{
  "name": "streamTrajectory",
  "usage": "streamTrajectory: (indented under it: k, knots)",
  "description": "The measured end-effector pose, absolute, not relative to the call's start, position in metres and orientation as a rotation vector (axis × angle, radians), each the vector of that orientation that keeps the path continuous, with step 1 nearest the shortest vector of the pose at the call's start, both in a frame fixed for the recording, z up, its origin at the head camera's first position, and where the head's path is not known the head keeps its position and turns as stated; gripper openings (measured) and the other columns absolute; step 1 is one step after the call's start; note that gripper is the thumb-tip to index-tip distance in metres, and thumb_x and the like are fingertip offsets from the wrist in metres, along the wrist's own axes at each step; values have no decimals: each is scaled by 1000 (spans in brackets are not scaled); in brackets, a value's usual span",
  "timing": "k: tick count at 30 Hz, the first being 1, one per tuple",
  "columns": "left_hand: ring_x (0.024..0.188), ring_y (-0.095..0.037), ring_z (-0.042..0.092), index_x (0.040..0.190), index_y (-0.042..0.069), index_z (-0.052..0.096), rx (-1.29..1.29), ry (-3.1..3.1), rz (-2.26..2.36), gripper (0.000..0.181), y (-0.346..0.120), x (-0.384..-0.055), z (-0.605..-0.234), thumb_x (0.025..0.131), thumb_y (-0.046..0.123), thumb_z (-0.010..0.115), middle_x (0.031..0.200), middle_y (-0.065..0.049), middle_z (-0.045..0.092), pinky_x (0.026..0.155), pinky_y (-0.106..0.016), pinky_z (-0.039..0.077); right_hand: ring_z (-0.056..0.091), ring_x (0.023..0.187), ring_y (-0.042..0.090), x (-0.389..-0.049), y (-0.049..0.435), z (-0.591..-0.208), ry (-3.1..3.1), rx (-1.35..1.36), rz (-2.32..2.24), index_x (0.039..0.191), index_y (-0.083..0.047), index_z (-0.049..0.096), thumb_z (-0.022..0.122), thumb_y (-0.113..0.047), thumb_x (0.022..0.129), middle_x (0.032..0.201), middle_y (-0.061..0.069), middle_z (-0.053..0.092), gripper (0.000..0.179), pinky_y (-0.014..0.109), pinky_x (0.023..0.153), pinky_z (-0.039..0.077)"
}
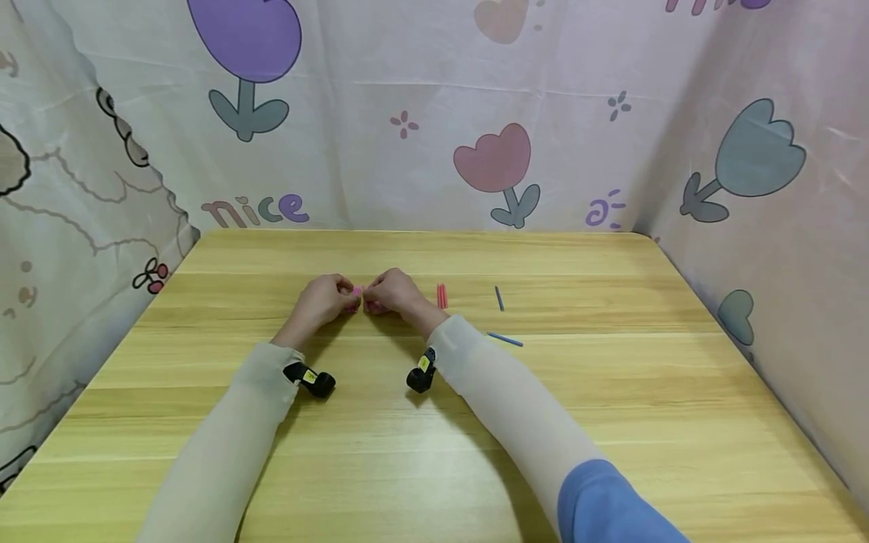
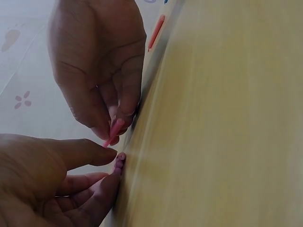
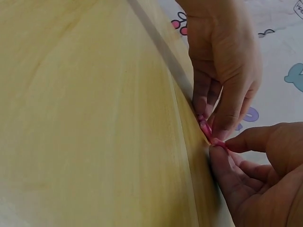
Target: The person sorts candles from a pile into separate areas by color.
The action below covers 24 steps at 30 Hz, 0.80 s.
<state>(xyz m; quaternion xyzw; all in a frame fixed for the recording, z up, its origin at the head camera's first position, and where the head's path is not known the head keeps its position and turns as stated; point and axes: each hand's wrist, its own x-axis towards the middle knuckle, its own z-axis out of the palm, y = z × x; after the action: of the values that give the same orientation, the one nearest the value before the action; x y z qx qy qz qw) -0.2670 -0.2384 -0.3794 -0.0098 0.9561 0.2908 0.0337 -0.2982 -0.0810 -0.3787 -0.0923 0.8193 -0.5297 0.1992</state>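
Observation:
Above the tabletop, left of its middle, my two hands are close together. The right hand (image 1: 394,290) pinches a pink stick (image 2: 115,130) between thumb and fingertips; the stick is tilted. Beside it, the left hand (image 1: 326,298) has its thumb and fingers about several pink-purple sticks (image 2: 120,163) lying side by side. Those sticks also show in the right wrist view as a small pink bunch (image 3: 205,126) under the left fingers. Fingers hide much of their length, and their exact number cannot be told.
Red sticks (image 1: 442,296) lie close together right of my right hand. Farther right are two separate blue sticks, one nearly upright in view (image 1: 498,298) and one slanting (image 1: 505,339). The wooden table (image 1: 434,467) meets a printed cloth (image 1: 380,173) behind and at both sides.

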Motion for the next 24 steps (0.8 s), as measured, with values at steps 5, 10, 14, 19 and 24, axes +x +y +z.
streamTrajectory:
  k: [5, 10, 14, 19, 24]
  knots:
    - [81, -25, 56, 112, -4, 63, -25, 2916, 913, 36, -240, -267, -378, 98, 29, 61, 95, -14, 64, 73, -36, 45, 63, 59, 15, -299, -84, -381, 2283, -220, -1510, 84, 4, 74, 66, -6, 92, 78, 14, 72, 15, 24, 62, 55]
    - [83, -25, 56, 113, -4, 63, -23, 2904, 910, 36, -240, -267, -378, 98, 29, 59, 97, -14, 64, 75, -36, 45, 64, 58, 16, -299, -86, -383, 2296, -189, -1530, 82, 3, 75, 68, -8, 91, 75, 12, 72, 16, 24, 61, 54]
    - [84, -25, 57, 115, -4, 63, -13, 2906, 898, 35, -240, -268, -378, 98, 27, 59, 98, -15, 65, 76, -37, 45, 68, 62, 20, -300, -87, -383, 2300, -154, -1551, 85, 4, 74, 69, -7, 91, 75, 13, 72, 14, 25, 61, 55]
    - [84, -25, 56, 115, -4, 63, -14, 2908, 902, 34, -240, -268, -379, 95, 24, 62, 97, -14, 64, 76, -37, 45, 70, 67, 23, -299, -86, -385, 2244, -126, -1625, 91, 6, 73, 66, -4, 91, 79, 16, 72, 12, 26, 63, 56]
    - [82, -25, 56, 113, -4, 63, -15, 2925, 897, 35, -239, -269, -381, 93, 24, 65, 95, -14, 65, 75, -37, 45, 72, 76, 26, -300, -82, -387, 2136, -155, -1692, 96, 8, 72, 63, -3, 93, 85, 17, 72, 14, 28, 66, 56]
